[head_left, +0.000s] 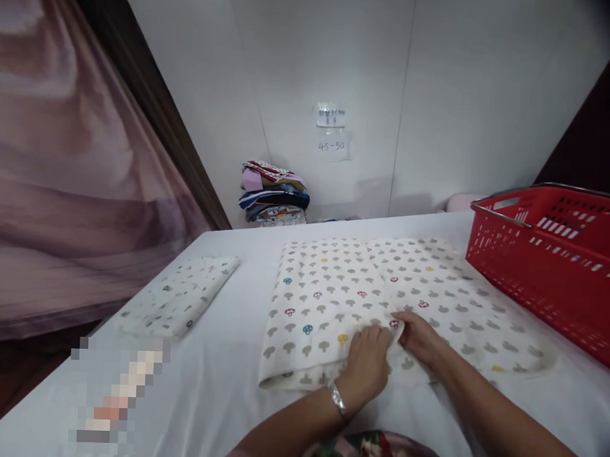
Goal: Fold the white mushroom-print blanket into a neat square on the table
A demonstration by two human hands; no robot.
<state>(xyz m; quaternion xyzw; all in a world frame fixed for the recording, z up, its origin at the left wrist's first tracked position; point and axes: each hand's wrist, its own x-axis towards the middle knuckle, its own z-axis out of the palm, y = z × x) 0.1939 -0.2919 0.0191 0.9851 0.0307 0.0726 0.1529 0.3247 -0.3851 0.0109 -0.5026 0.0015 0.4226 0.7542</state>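
A cream cloth with a mushroom print (328, 276) lies spread on the white table, its left part folded over so that a second layer shows at the front edge. My left hand (368, 361), with a silver bracelet at the wrist, is closed on the front edge of the folded part, its fingers curled over the fabric. Right beside it, my right hand (421, 340) pinches the corner of that same layer and lifts it slightly. The cloth's right part lies flat beyond my right forearm.
A red plastic basket (544, 263) with metal handles stands at the right. A folded white printed cloth (182, 294) lies at the left, above a pixelated patch. Several folded textiles (275, 197) are stacked behind the table (205, 365). A pink curtain (77, 167) hangs at the left.
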